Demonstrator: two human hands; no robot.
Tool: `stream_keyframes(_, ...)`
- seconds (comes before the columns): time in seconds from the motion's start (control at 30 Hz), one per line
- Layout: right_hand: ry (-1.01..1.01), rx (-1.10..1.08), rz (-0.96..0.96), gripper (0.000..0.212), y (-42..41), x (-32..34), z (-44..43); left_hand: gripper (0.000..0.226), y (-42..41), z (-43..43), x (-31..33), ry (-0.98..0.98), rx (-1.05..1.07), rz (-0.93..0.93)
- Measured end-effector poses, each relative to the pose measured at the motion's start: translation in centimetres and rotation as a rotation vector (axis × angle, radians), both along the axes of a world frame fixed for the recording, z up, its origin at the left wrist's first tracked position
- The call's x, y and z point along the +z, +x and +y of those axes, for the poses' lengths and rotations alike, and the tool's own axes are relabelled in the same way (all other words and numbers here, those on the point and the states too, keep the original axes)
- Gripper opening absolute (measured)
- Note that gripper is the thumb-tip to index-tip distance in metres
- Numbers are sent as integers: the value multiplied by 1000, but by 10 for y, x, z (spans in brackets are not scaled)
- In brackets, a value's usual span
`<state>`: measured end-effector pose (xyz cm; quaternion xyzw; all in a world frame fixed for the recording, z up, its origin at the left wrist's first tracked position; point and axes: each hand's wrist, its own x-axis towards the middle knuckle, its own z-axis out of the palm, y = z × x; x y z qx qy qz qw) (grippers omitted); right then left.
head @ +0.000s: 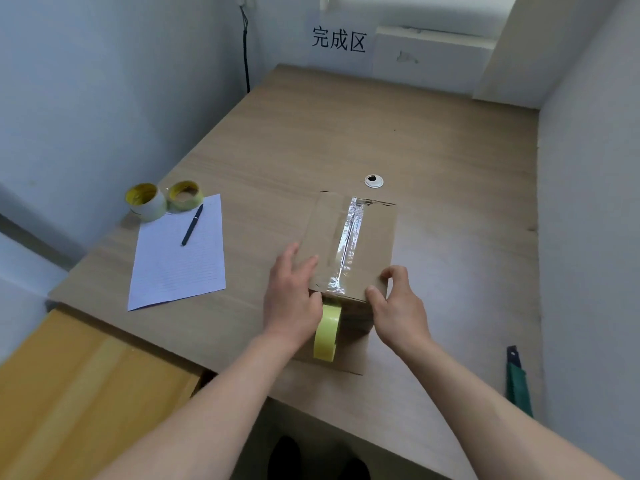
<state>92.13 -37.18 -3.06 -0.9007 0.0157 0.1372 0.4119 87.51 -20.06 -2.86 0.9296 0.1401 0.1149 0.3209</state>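
The left hand point(292, 299) lies with straight fingers flat on top of the cardboard box point(374, 233), thumb at its near edge beside the yellow tape roll point(327, 332), which hangs against the near face. The right hand point(398, 306) pinches the box's near right corner with curled fingers. The box stands close to the near edge of the tabletop point(346, 133), with wide room toward the far edge. Paper point(173, 268), pen point(192, 225) and spare rolls point(145, 200) lie by the left edge, a green cutter point(517, 382) by the right.

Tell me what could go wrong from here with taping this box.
1. The tape roll hangs off the near edge of the box, not clearly gripped; its weight may peel or skew the strip.
2. The strip along the top seam is wrinkled, so it may seal poorly.
3. The green cutter lies far to the right; reaching for it means the right hand lets go of the box.
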Motion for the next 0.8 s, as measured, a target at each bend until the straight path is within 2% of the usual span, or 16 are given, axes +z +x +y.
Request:
stream_keyframes(0.03, 0, -9, -2, 20, 0, 0, 2, 45, -14, -8, -1, -77, 99, -104)
stream_keyframes(0.07, 1, -19, -4, 20, 0, 0, 3, 34, -28, -16, -1, -210, 189, -131)
stream_keyframes(0.13, -1, -34, -1, 20, -1, -1, 4, 29, -45, -27, -3, -533, 282, 30)
stream_keyframes(0.2, -3, -42, -2, 20, -1, 0, 6, 34, -45, -31, -10, -807, 249, 193)
stream_keyframes(0.27, -7, -52, 0, 20, -2, 0, 7, 33, -39, -32, -12, -1033, 219, 208)
stream_keyframes(0.3, -9, -58, 1, 20, -2, 1, 7, 31, -36, -32, -13, -1082, 213, 199)
stream_keyframes(0.53, -16, -67, 22, 20, -1, 1, 9, 11, -19, -22, -31, -1034, 222, 393)
stream_keyframes(0.63, -24, -69, 34, 21, 1, 1, 8, 3, -11, -21, -34, -1011, 214, 423)
stream_keyframes(0.73, -12, -32, 50, 21, 0, 5, 3, 16, -9, -17, -39, -1000, 218, 423)
stream_keyframes(0.8, 10, -49, -32, 25, -7, 1, -12, 23, -9, -15, -46, -995, 218, 417)
